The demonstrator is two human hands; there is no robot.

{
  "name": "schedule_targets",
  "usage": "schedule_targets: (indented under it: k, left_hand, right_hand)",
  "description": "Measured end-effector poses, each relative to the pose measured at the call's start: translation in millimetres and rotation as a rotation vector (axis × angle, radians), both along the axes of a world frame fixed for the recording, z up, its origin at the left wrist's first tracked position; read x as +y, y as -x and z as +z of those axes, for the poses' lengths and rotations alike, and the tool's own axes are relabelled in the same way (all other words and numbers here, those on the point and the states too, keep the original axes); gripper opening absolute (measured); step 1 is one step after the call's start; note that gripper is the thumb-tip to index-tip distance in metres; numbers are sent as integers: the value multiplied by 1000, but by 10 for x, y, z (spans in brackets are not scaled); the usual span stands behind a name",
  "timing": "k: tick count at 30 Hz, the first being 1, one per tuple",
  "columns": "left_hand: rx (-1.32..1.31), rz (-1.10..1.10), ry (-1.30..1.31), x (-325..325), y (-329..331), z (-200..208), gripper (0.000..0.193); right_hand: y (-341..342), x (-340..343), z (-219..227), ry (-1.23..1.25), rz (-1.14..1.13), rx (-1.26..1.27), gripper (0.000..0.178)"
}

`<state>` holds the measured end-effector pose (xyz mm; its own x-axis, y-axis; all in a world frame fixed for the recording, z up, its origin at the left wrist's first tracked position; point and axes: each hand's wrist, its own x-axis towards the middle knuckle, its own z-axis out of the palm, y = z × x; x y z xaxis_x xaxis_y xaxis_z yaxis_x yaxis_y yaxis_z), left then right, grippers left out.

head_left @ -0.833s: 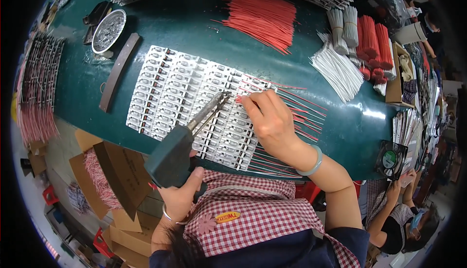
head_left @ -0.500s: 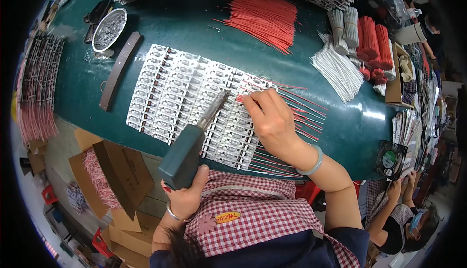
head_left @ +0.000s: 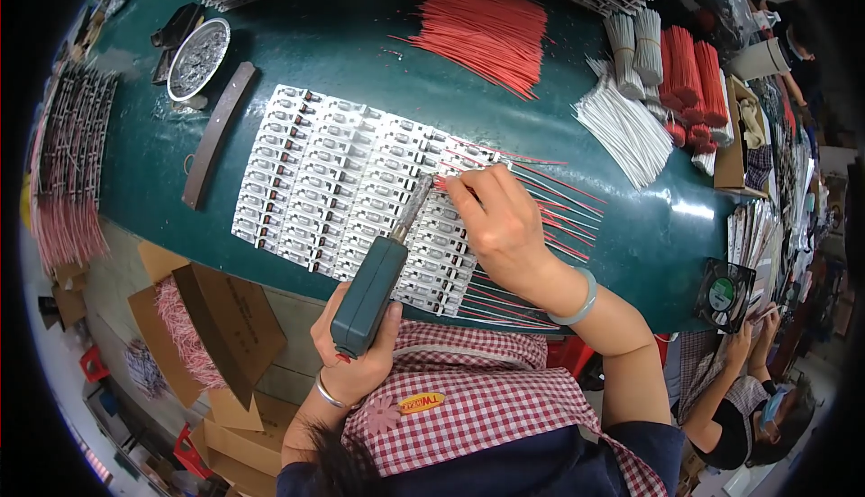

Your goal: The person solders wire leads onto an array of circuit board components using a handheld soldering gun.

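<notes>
My left hand [head_left: 358, 364] grips a dark green soldering iron [head_left: 374, 285] whose metal tip reaches up to the row of small white circuit boards [head_left: 342, 186] laid out on the green table [head_left: 360, 73]. My right hand [head_left: 500, 222] pinches a thin red wire [head_left: 541, 177] against a board right at the iron's tip. More red and white wires [head_left: 550, 227] fan out to the right from the finished boards under that hand.
A loose bundle of red wires [head_left: 482, 28] lies at the back, white wires [head_left: 626, 123] and tied red bundles [head_left: 689, 73] to the right. A round metal dish [head_left: 198, 57] and a brown strip [head_left: 216, 132] sit left. Cardboard boxes [head_left: 216, 335] stand below; another person [head_left: 748, 398] sits lower right.
My left hand has swung the soldering iron more upright and brought its tip in toward my right hand's fingers. My right hand stays on the boards.
</notes>
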<state>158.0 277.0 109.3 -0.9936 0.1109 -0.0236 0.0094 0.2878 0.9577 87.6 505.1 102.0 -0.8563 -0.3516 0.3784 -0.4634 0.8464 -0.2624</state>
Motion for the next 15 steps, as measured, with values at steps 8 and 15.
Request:
schedule_targets:
  k: [8,15]
  left_hand:
    - [85,46,131,-85,-130,-47,18]
    - [-45,-32,46,-235,-254,-99,35]
  right_hand:
    - [-8,16,9,1,4,4,34]
    - [-3,1,11,-10,1,17,33]
